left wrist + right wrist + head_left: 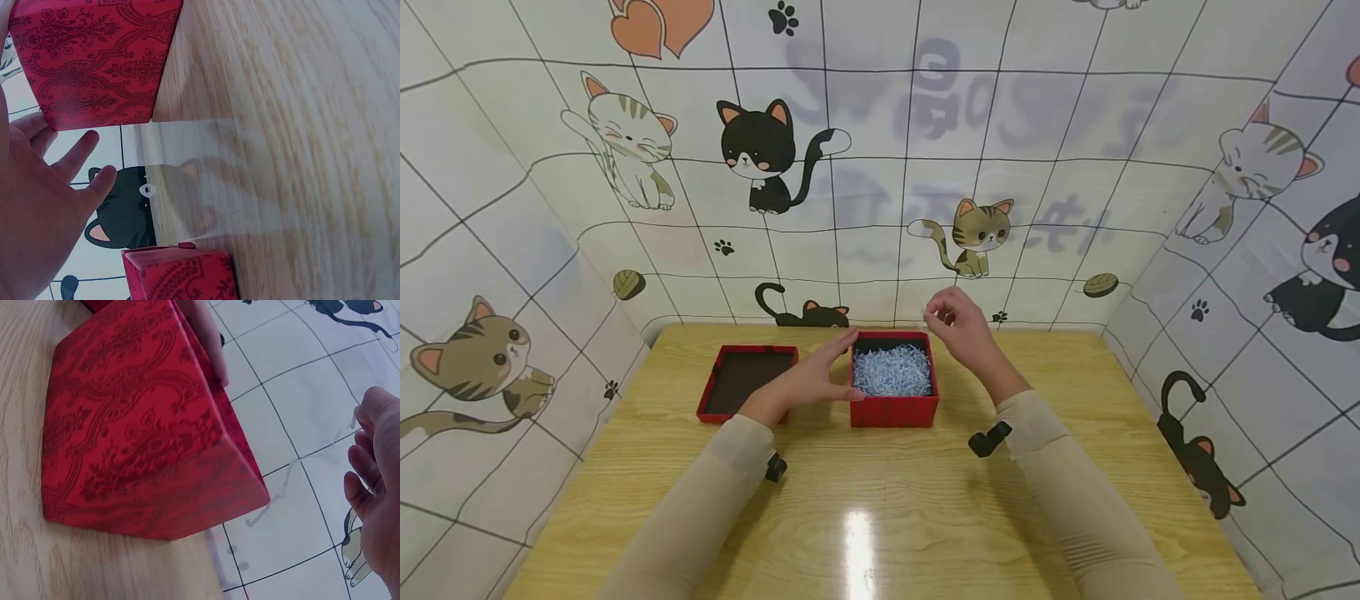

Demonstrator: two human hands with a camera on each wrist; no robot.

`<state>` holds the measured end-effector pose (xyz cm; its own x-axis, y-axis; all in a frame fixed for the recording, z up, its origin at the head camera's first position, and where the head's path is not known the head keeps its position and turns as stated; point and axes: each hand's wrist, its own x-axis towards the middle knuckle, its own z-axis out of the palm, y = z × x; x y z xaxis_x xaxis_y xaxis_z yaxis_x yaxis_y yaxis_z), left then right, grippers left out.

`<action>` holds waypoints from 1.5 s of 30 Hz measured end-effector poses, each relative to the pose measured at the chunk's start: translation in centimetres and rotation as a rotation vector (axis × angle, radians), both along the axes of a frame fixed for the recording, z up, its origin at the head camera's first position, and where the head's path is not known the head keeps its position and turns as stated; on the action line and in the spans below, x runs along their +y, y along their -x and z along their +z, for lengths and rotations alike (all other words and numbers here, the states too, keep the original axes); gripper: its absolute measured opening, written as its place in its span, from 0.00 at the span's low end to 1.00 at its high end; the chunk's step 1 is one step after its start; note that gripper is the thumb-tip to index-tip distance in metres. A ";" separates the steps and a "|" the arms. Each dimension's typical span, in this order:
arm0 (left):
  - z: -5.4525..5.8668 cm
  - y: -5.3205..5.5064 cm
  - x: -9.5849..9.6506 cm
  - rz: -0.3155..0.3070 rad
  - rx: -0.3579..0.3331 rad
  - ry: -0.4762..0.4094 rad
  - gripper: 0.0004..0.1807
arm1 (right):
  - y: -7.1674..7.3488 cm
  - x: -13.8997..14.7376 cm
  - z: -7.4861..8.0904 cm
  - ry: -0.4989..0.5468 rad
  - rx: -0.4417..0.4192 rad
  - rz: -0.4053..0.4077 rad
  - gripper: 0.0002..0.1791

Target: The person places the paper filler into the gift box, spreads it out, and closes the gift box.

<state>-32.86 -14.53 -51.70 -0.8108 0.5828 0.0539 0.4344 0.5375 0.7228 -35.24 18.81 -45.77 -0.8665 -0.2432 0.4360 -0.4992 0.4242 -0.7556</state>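
Note:
A red patterned box [893, 412] stands on the table, filled with pale blue paper shreds [892, 371]. My left hand [808, 379] is at its left side, fingers spread and fairly straight, fingertips by the far left corner and thumb by the front left corner. Beyond the box's right rim, my right hand [958, 325] is raised with its fingers curled. Between its thumb and finger it pinches a thin, crinkled paper shred [292, 465], which trails down toward the box in the right wrist view.
The red lid [748, 382] lies to the left of the box, its dark inside facing up. The wooden table [925, 500] ends at a wall hanging [872, 192] printed with cartoon cats, which also covers both sides.

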 end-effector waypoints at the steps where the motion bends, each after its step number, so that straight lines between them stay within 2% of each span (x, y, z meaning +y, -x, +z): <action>1: 0.0 0.0 0.0 0.001 -0.001 0.001 0.66 | -0.1 -0.2 0.2 -0.002 0.000 0.005 0.06; 16: -0.1 0.0 -0.1 -0.006 0.004 -0.013 0.67 | -1.6 -2.0 3.0 0.045 0.050 0.073 0.05; 24: -0.1 0.0 -0.1 -0.003 -0.011 -0.017 0.66 | -2.2 -2.7 4.3 0.042 0.073 0.078 0.05; 30: 0.1 -0.1 -0.1 -0.004 -0.020 -0.013 0.66 | -2.4 -3.0 3.8 0.038 0.025 0.101 0.04; 35: 0.2 -0.1 -0.1 -0.007 -0.010 -0.012 0.65 | -2.1 -3.6 2.2 -0.062 -0.023 0.153 0.04; 40: 0.2 -0.1 -0.1 -0.014 -0.016 -0.024 0.65 | -1.7 -4.3 0.1 -0.267 -0.090 0.192 0.05; 45: 0.3 -0.2 -0.1 -0.021 -0.017 -0.026 0.65 | -1.4 -4.8 -1.4 -0.471 -0.067 0.204 0.03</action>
